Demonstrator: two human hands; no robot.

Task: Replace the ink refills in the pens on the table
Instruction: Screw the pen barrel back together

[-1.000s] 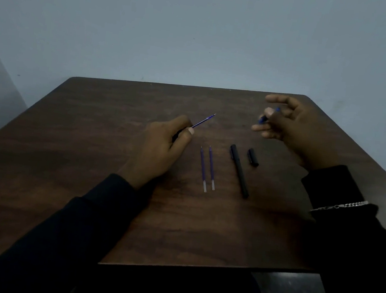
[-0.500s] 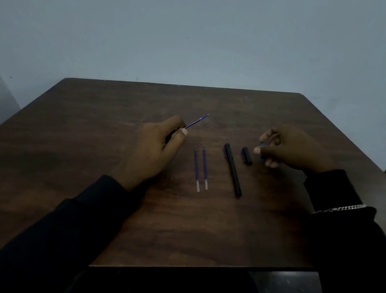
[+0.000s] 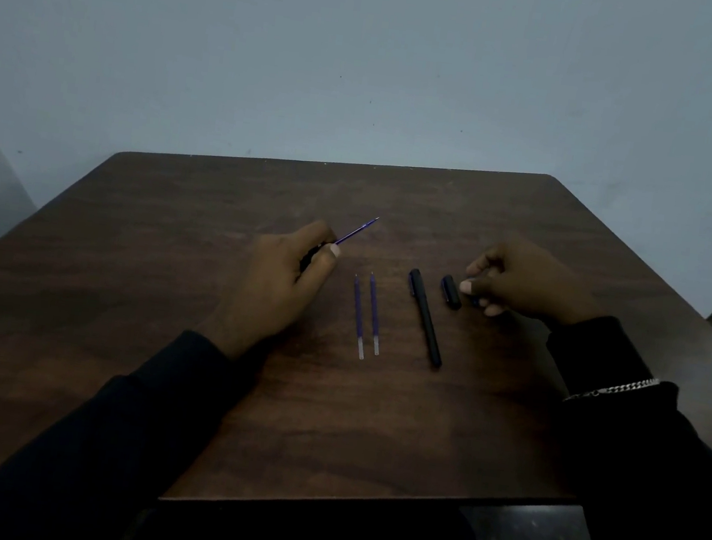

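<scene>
Pale blue-grey wall (image 3: 370,69), silver wrist chain (image 3: 613,386)

So the left hand (image 3: 286,279) sits on its side on the table (image 3: 138,310), a bit left of the middle. Its fingers and thumb are curled round a dark pen barrel (image 3: 310,256), and the blue refill (image 3: 356,231) pokes out toward the table's far edge. The right hand (image 3: 527,282) is right of the table's middle, knuckles up and fingers bent. Thumb and fingertip look to be pinching a small blue piece (image 3: 473,301) down at the table top. Both forearms come in over the near edge in dark sleeves (image 3: 125,421), and there's a silver bracelet (image 3: 613,388) on the right wrist.
</scene>
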